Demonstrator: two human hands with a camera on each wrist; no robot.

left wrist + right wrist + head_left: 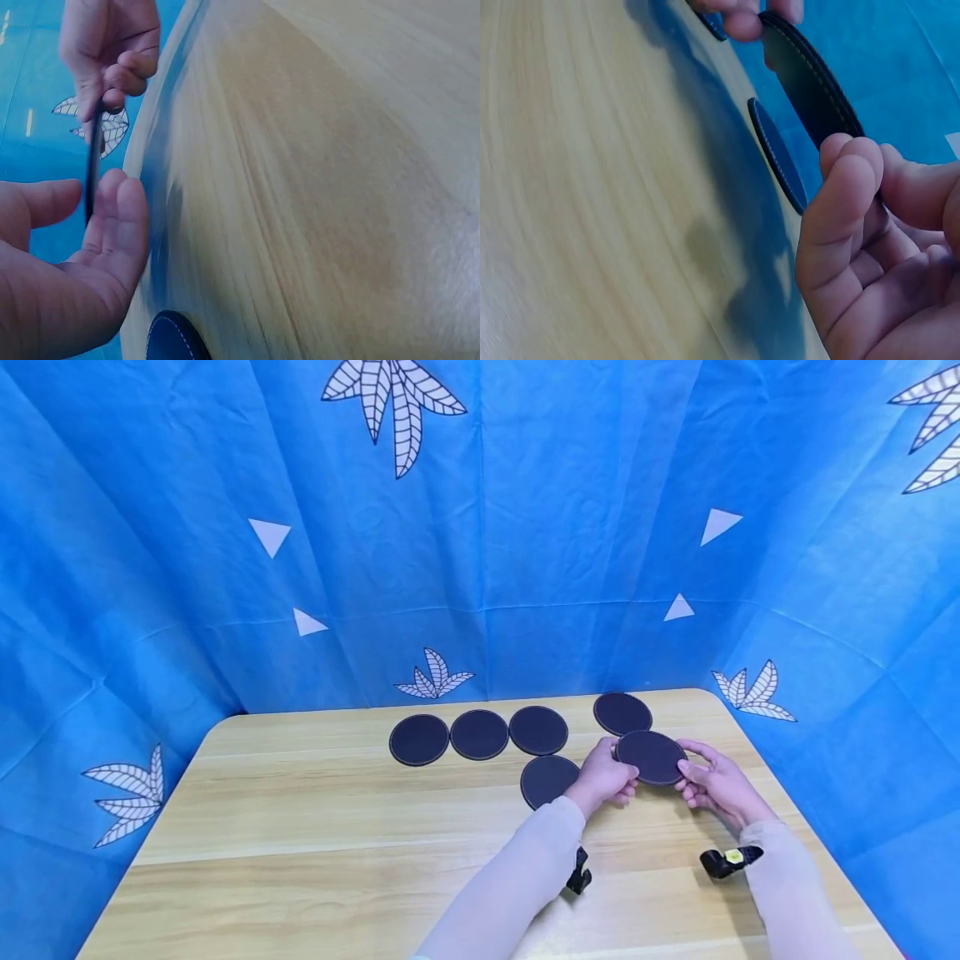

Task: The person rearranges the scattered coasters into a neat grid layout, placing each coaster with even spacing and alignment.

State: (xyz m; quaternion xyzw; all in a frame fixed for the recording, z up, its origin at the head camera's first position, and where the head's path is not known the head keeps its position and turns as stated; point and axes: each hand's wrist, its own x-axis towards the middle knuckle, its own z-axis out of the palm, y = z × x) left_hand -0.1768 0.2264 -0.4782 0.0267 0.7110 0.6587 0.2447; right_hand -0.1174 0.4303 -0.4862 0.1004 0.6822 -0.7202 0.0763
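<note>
A round black coaster (651, 757) with a stitched rim is held between both hands above the table. My left hand (606, 777) pinches its left edge between thumb and fingers. At the opposite edge, my right hand (718, 783) grips it the same way, thumb on the upper face. Seen from the left wrist, the held coaster (93, 169) is nearly edge-on; the right wrist view shows its underside (810, 90). Behind it another coaster (622, 713) lies on the table. One more coaster (548, 781) lies beside my left hand, partly covered by the wrist.
Three coasters lie in a row toward the back: a left one (419, 740), a middle one (480, 734) and a right one (538, 730). The wooden table (300, 860) meets a blue patterned curtain (525, 527) at the back and sides.
</note>
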